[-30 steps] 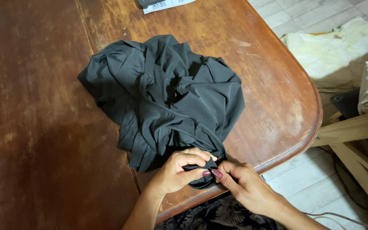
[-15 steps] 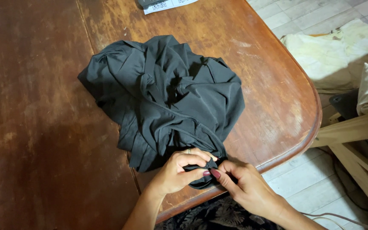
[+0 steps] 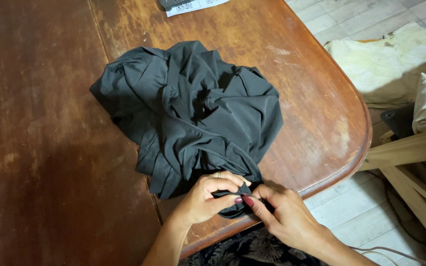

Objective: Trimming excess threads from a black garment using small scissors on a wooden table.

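Black crumpled garment [image 3: 188,113] on wooden table [image 3: 50,148], left hand [image 3: 204,199] and right hand [image 3: 287,219] side by side, fingers curled, pinching its near edge

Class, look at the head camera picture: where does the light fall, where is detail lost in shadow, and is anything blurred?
Head view: soft light gives a dull sheen on the worn wooden table; the black garment is so dark that its folds partly merge; the left hand and right hand, pinching its near edge, look sharp; the pale cloth on the floor is brightest, nearly washed out.
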